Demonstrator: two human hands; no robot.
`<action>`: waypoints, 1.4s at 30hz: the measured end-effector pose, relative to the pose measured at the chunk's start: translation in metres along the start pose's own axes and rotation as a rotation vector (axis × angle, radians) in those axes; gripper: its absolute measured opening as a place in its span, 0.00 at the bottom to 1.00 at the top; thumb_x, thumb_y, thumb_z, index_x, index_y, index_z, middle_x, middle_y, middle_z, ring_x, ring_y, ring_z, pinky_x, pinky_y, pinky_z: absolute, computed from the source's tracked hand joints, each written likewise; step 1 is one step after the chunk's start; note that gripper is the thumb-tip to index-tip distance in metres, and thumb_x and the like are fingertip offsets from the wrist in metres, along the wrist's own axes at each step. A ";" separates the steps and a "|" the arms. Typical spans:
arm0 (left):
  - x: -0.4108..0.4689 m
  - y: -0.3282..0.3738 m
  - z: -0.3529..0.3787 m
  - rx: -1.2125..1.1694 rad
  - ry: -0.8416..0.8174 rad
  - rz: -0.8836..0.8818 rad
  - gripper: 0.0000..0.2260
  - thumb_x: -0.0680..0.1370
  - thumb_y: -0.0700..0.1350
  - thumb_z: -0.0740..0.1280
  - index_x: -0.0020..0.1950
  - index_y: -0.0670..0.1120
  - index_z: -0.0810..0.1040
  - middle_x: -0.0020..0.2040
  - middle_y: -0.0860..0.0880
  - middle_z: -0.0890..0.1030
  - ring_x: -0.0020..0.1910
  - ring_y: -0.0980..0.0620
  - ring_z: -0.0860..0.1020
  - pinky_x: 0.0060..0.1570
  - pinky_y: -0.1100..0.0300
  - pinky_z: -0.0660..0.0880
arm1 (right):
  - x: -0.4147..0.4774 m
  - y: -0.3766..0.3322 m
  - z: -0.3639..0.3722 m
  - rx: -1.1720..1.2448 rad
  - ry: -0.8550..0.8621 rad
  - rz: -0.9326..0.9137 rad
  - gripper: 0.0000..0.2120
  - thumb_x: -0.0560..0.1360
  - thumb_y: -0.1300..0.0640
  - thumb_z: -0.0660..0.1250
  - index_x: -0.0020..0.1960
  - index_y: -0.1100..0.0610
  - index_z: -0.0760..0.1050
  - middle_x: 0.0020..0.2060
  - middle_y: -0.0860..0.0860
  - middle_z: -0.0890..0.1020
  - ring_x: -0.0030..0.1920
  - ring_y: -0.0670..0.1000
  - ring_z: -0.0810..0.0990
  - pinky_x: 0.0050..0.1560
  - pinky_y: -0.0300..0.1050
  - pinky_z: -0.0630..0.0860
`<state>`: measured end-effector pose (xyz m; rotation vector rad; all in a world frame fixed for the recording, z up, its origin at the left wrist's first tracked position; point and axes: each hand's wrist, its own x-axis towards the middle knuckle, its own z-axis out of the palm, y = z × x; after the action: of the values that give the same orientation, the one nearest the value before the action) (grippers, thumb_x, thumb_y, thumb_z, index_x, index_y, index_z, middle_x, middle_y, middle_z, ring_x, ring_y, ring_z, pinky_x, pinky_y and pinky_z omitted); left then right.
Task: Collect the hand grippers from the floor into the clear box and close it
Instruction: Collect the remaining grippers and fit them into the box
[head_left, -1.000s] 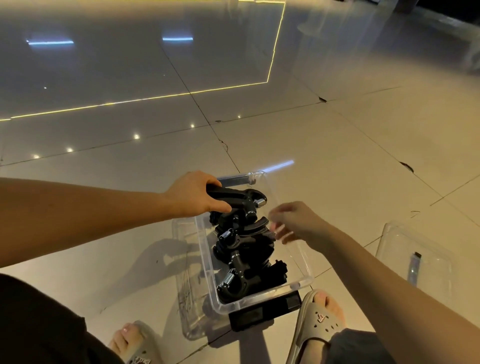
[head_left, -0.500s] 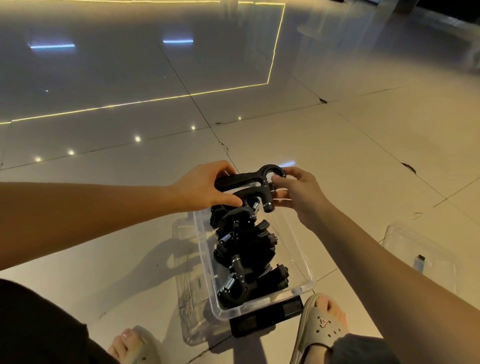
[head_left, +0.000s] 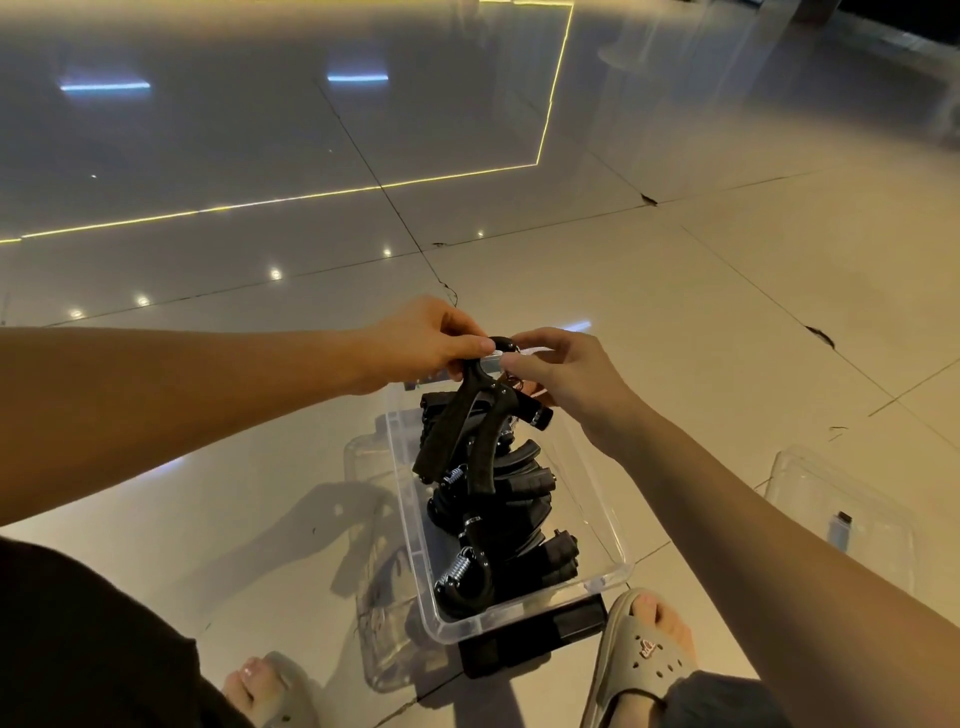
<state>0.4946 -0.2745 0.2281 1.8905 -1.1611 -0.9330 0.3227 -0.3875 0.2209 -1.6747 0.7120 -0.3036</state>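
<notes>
Clear lid (head_left: 810, 488) right of box (head_left: 519, 617), sandal (head_left: 644, 652) near.

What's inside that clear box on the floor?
The clear box holds a heap of black hand grippers with silver springs. Their number is unclear: they overlap, and the held gripper covers the far end.
</notes>
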 end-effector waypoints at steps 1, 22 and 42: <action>0.001 -0.001 0.000 -0.039 0.021 -0.024 0.08 0.81 0.46 0.66 0.54 0.45 0.82 0.41 0.47 0.84 0.36 0.55 0.80 0.37 0.67 0.79 | 0.001 0.003 -0.001 0.024 0.049 0.023 0.09 0.76 0.55 0.74 0.55 0.56 0.81 0.38 0.53 0.85 0.36 0.49 0.81 0.39 0.43 0.79; -0.009 -0.041 0.013 0.060 0.049 -0.424 0.05 0.82 0.45 0.66 0.55 0.45 0.75 0.49 0.41 0.81 0.42 0.48 0.80 0.40 0.56 0.81 | 0.015 0.074 -0.019 -0.873 -0.313 -0.043 0.31 0.66 0.51 0.78 0.65 0.53 0.73 0.55 0.49 0.78 0.54 0.53 0.77 0.50 0.48 0.74; -0.018 -0.094 0.009 -0.240 0.103 -0.570 0.29 0.76 0.63 0.68 0.70 0.45 0.73 0.62 0.43 0.77 0.51 0.45 0.83 0.49 0.54 0.83 | 0.043 0.114 -0.003 -1.253 -0.527 -0.184 0.38 0.69 0.44 0.77 0.75 0.48 0.67 0.68 0.50 0.72 0.66 0.54 0.71 0.64 0.50 0.72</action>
<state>0.5184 -0.2279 0.1470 2.0714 -0.4202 -1.1940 0.3217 -0.4257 0.1049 -2.8394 0.3095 0.5909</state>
